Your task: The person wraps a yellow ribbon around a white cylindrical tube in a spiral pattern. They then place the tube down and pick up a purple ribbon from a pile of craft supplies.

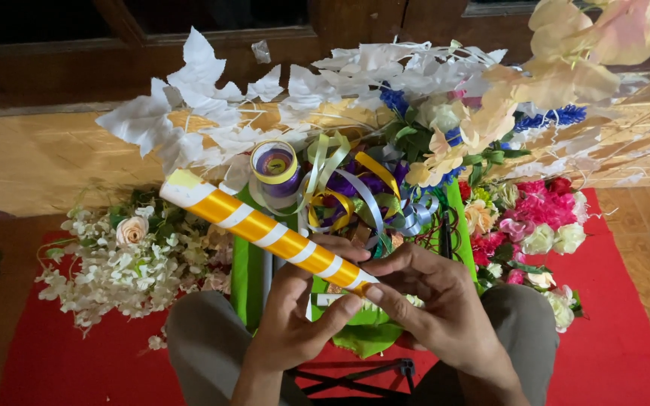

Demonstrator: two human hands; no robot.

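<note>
1. Above the red mat [618, 353], over the person's lap, both hands meet at the near end of a stick [265, 228] wrapped in orange and white ribbon.
2. Left hand [295, 319] grasps the stick's near end from below, thumb and fingers curled round it.
3. Right hand [434, 301] pinches the same end between thumb and forefinger, just beside the left hand's fingertips.
4. From that end, the stick slants up and away to the left; its far tip ends near a purple-and-yellow ribbon spool [274, 167].
5. Right of the spool lies a tangle of curled ribbons [355, 192] in yellow, purple, silver and green.
6. Beyond the stick spread white artificial leaves [189, 98].
7. Left of the stick, on the mat, lies a bunch of small white flowers [114, 263].
8. Right of the stick, pink and cream flowers [536, 218] rest on the mat.
9. Beneath the hands lies green cloth [362, 331].
</note>
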